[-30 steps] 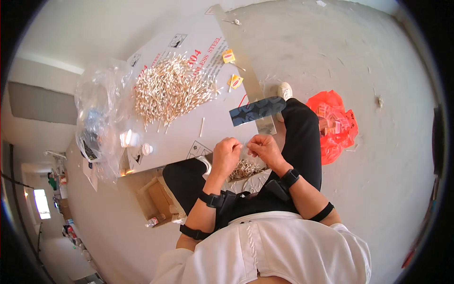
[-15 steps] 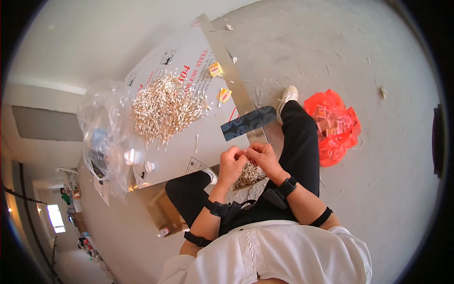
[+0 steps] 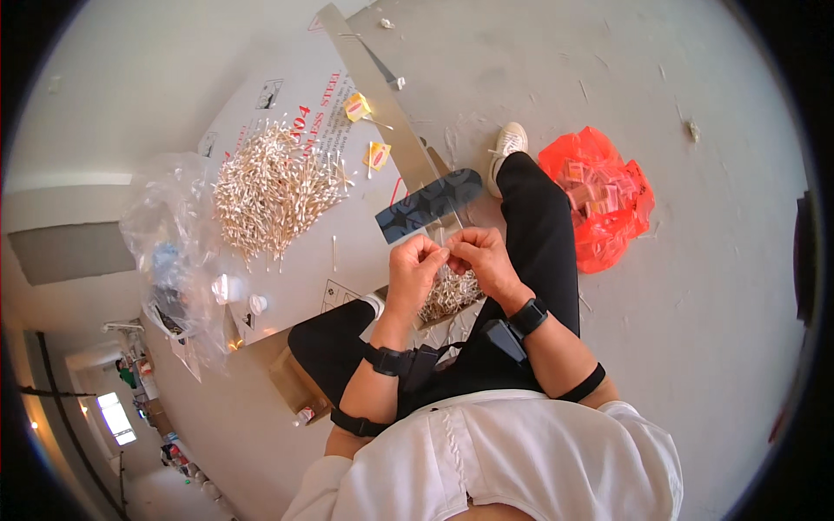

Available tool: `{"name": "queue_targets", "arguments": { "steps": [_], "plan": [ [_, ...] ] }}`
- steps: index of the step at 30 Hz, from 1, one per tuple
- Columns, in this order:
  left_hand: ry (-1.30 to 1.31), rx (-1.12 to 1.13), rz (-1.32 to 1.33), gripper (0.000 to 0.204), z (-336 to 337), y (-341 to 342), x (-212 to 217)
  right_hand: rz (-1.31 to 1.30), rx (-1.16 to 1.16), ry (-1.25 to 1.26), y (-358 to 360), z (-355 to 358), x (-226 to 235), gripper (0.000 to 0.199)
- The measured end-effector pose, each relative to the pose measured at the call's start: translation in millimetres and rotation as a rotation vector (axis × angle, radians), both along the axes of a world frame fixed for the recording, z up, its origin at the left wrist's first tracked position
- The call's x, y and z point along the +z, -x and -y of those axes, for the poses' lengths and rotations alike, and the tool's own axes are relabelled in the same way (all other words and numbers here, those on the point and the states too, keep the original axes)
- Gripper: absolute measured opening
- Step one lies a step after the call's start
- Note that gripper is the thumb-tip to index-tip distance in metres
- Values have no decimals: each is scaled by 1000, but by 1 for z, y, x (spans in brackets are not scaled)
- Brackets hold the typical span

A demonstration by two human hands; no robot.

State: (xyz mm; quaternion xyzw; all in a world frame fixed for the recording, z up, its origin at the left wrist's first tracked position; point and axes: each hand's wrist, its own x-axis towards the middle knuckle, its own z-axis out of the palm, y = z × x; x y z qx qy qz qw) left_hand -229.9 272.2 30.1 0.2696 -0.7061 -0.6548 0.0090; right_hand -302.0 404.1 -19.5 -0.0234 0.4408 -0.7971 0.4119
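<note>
My left hand point(image 3: 412, 267) and my right hand point(image 3: 488, 263) meet fingertip to fingertip above my lap. Both are closed in a pinch; whatever lies between the fingers is too small to make out. Right under them, between my legs, a box holds many loose cotton swabs point(image 3: 450, 293). Just beyond my fingertips lies a dark patterned board point(image 3: 430, 207) with a rounded end. A large heap of cotton swabs point(image 3: 274, 191) covers part of the grey sheet-topped table point(image 3: 300, 300) to the left. One single swab point(image 3: 334, 253) lies apart from the heap.
Two small yellow packets point(image 3: 357, 107) sit near the table's right edge. A clear plastic bag point(image 3: 174, 234) and white containers point(image 3: 228, 289) occupy its left end. On the floor at right, a red plastic bag point(image 3: 638, 204) holds pinkish packs. A cardboard box point(image 3: 295, 382) stands beside my left leg.
The whole view has shifted, so the table, heap and red bag appear further left and higher. My hands stay pinched together, with slightly altered finger positions.
</note>
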Motion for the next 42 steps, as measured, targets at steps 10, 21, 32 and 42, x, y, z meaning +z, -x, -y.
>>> {"name": "queue_targets", "arguments": {
  "steps": [10, 21, 32, 42],
  "plan": [
    [312, -168, -63, 18, 0, 7, -7, 91, -21, -25, 8, -5, -6, 13],
    [708, -132, -165, 16, 1, 20, -8, -912, -112, -486, 9, -7, -6, 10],
    [722, -400, -395, 14, 0, 116, 3, -892, -524, -578, 39, -17, 17, 8],
    [635, -332, -219, 12, 12, 182, -43, 426, -553, -110, 61, 1, -22, 19]
  ]
}}
